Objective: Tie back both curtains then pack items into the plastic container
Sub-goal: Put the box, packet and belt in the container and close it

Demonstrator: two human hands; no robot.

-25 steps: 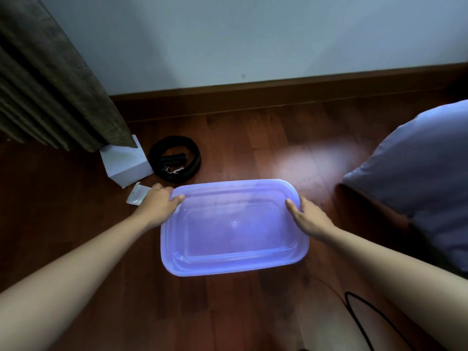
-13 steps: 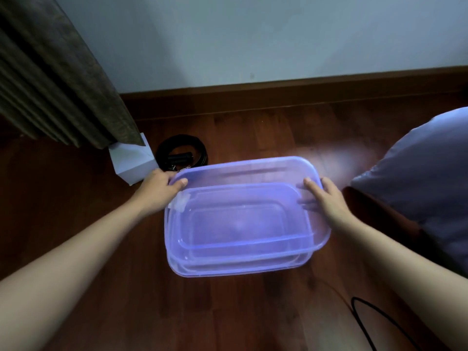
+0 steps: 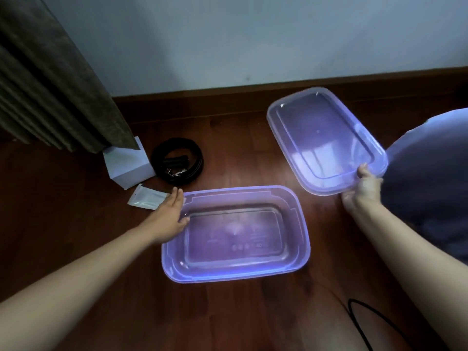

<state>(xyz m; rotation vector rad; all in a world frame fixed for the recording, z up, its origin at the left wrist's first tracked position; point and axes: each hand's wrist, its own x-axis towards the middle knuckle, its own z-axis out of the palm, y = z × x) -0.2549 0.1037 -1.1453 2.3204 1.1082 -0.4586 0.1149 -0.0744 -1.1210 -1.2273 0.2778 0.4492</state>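
A translucent purple plastic container (image 3: 302,239) sits uncovered and empty on the wooden floor in front of me. My left hand (image 3: 168,215) rests flat on its left rim, fingers spread. My right hand (image 3: 364,190) grips the near edge of the container's lid (image 3: 321,138) and holds it tilted in the air to the right. Left of the container lie a small clear packet (image 3: 147,198), a white box (image 3: 128,165) and a coiled black belt (image 3: 178,160). A dark curtain (image 3: 50,79) hangs at the left, its hem over the white box.
A blue-grey cushion or bedding edge (image 3: 435,178) bulges in from the right, close to the lid. A black cable (image 3: 364,317) loops across the floor at the lower right. The wall and brown skirting board (image 3: 202,102) run along the far side.
The lid came off the container: both hands lifted it, then my right hand carried it up and right. My left hand let go and dropped to the container's left rim.
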